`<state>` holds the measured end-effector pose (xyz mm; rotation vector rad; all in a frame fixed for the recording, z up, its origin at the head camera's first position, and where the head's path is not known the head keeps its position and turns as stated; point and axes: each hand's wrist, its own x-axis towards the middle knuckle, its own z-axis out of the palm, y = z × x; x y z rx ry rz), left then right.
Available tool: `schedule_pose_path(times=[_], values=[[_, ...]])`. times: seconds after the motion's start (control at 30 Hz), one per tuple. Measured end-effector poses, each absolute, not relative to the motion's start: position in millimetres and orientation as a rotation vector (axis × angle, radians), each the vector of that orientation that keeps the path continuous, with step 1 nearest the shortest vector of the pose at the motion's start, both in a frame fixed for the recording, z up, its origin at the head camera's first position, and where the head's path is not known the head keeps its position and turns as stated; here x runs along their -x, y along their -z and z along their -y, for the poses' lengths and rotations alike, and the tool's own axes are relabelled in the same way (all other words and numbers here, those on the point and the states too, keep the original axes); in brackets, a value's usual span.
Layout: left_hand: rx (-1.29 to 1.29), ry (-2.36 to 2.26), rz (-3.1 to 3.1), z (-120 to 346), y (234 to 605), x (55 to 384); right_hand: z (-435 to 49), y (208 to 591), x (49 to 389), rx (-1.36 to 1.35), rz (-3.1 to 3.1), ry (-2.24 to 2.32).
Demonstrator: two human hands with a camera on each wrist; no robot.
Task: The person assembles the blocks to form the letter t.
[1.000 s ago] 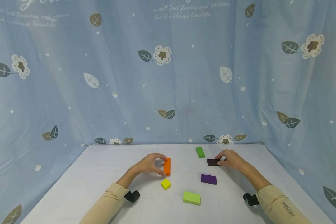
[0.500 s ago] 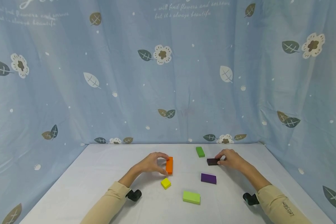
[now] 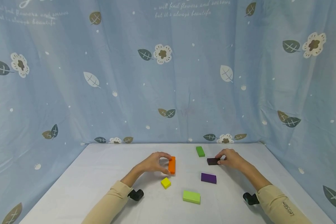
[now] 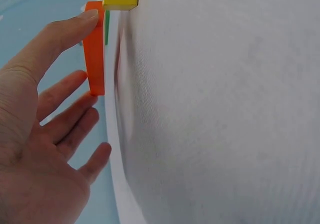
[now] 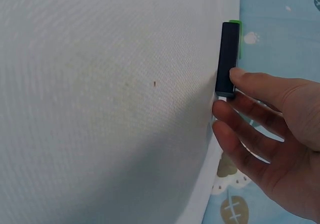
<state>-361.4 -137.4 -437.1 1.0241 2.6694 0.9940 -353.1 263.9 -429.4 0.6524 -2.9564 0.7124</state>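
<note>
In the head view my left hand (image 3: 156,162) has its thumb and index finger curved at the two ends of a flat orange block (image 3: 172,165). The left wrist view shows the thumb against the near part of the orange block (image 4: 94,48) and the fingertips by its far end; the other fingers are spread. My right hand (image 3: 230,158) pinches the right end of a black rectangular block (image 3: 212,161) between thumb and fingers. Seen from the right wrist, the thumb lies on the side of the black block (image 5: 227,58), low along its length.
A yellow block (image 3: 166,183) lies just in front of the left hand. Between the hands are a purple block (image 3: 208,178) and, nearer, a lime green block (image 3: 191,197). A green block (image 3: 200,151) sits behind the black one. The white table (image 3: 106,161) ends at a blue patterned curtain (image 3: 123,99).
My left hand and the orange block have shifted a little to the right across the table. The right hand and the black block have stayed in place.
</note>
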Motion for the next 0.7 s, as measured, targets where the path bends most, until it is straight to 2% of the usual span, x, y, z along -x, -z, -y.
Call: schedule_pose_path(times=[0.7], values=[[-0.985,-0.964,-2.670,118.9,436.4,356.7,-263.1,427.6,353.0,-0.637,2.957,-0.713]])
